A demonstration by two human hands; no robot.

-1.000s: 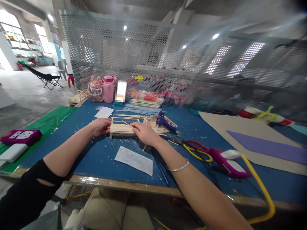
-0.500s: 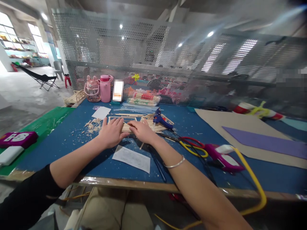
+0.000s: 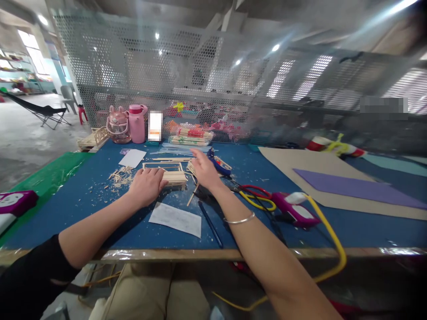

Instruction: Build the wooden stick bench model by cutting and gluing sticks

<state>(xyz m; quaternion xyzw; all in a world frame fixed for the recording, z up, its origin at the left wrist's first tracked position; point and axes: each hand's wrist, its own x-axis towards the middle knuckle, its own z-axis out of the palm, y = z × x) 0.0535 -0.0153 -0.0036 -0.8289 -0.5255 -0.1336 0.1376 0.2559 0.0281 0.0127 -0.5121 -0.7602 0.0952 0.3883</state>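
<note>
My left hand (image 3: 146, 186) holds the left end of a small model of thin wooden sticks (image 3: 175, 178), its fingers bent over the top. The model has a plank-like flat part and an open rectangular frame behind it. Off to the right, my right hand (image 3: 205, 171) is raised, fingers stretched out and apart from the model. Right beside it lies a blue glue gun (image 3: 220, 164), partly hidden by that hand. More wooden sticks lie under and around the glue gun. A white paper sheet (image 3: 175, 220) and a dark pen-like stick (image 3: 211, 224) lie nearer to me.
Wood scraps (image 3: 122, 177) lie left of the model. Scissors (image 3: 258, 198) and a purple power strip (image 3: 295, 211) with a yellow cord are at right, near a purple sheet (image 3: 353, 189). Pink bottles (image 3: 136, 124) and bagged sticks (image 3: 190, 137) stand or lie at the back.
My right hand has left the model and moved up and right to the glue gun. My left hand stays on the model. The whole view has shifted slightly.
</note>
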